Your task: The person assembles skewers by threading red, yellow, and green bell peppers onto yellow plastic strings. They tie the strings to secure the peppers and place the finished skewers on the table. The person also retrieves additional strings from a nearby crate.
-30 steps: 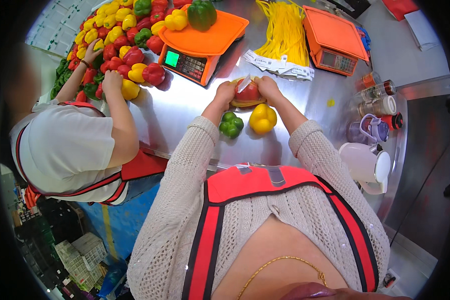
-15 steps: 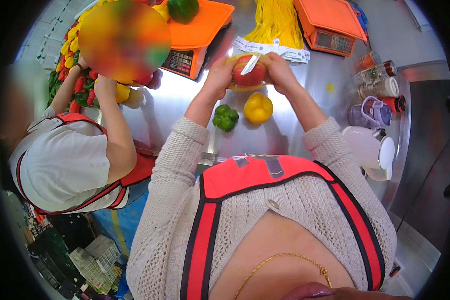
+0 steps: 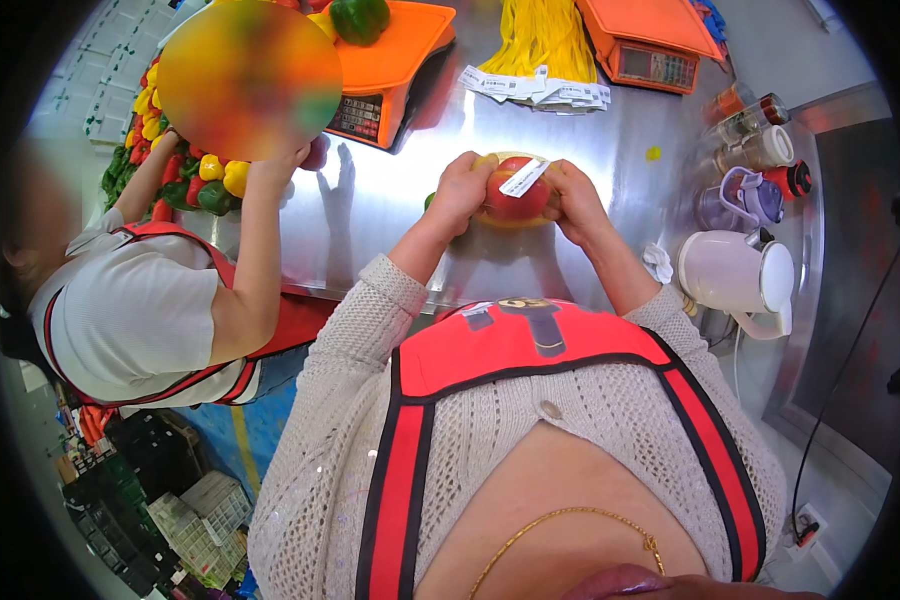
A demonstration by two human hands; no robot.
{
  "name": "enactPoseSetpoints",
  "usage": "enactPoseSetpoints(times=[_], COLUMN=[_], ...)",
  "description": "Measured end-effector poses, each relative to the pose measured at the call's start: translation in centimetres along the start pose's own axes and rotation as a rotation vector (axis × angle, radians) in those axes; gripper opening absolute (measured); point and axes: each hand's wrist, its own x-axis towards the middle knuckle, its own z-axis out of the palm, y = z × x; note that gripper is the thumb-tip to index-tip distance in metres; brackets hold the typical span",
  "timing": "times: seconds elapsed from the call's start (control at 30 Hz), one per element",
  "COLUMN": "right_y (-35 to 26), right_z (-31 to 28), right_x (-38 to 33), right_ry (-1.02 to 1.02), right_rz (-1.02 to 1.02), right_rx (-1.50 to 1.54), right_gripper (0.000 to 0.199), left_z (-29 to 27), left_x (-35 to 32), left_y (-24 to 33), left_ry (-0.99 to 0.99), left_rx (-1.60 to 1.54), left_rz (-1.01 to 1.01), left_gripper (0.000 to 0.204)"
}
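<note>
Fingers of the left hand [image 3: 464, 190] are clamped on the yellow net [image 3: 518, 221] at the left side of the red pepper [image 3: 511, 203], and those of the right hand [image 3: 578, 198] grip the net at the pepper's right side. The red pepper sits between the hands, over the steel table [image 3: 370, 262].

Far to the left of the red pepper, a co-worker [image 3: 130, 310] reaches into the pepper pile [image 3: 210, 168], partly hidden by a blurred disc; plenty there looks loose and un-netted. Beyond the red pepper and to its left, a large green pepper [image 3: 360, 18] rests on an orange scale [image 3: 410, 30]. Just left of the red pepper, past the left wrist, a sliver of a small green pepper [image 3: 429, 201] shows, seemingly outside the net.

As for the red pepper, I judge this bundle partway: netting is around it and a white label strip [image 3: 523, 178] lies across it. Whether the net's mouth is closed, or more peppers sit inside, I cannot tell. Beyond the red pepper, slightly right, many yellow nets [image 3: 547, 40] lie unfilled, labels attached.
</note>
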Motion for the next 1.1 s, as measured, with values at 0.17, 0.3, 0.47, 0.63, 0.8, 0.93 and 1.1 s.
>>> enactPoseSetpoints(times=[0.17,0.3,0.47,0.63,0.8,0.93,1.1], right_y=[0.1,-0.2,-0.1,0.0,0.4,0.7,2.0], right_z=[0.6,0.7,1.1,-0.2,-2.1,-0.4,-1.6], right_x=[0.3,-0.1,1.5,2.2,3.0,2.1,2.2], right_ry=[0.036,0.043,0.024,-0.077,-0.131,-0.002,-0.016], right_rz=[-0.003,-0.060,-0.113,-0.061,-0.005,0.012,-0.107], right_rx=[-0.011,-0.025,-0.005,0.052,0.111,0.081,0.023], right_gripper=[0.016,0.007,0.013,0.014,0.014,0.014,0.016], left_z=[-0.3,0.4,-0.3,-0.6,0.1,-0.1,0.5], left_x=[0.7,0.6,-0.3,1.1,0.6,0.3,0.6], left_y=[-1.6,-0.4,2.1,1.1,0.8,0.8,-0.8], left_ry=[0.108,0.208,0.150,0.173,0.048,0.001,0.119], left_rx=[0.282,0.504,0.192,0.286,0.036,-0.027,0.159], left_rz=[0.120,0.231,0.050,0.125,-0.113,-0.145,0.013], left_gripper=[0.039,0.033,0.028,0.032,0.039,0.041,0.044])
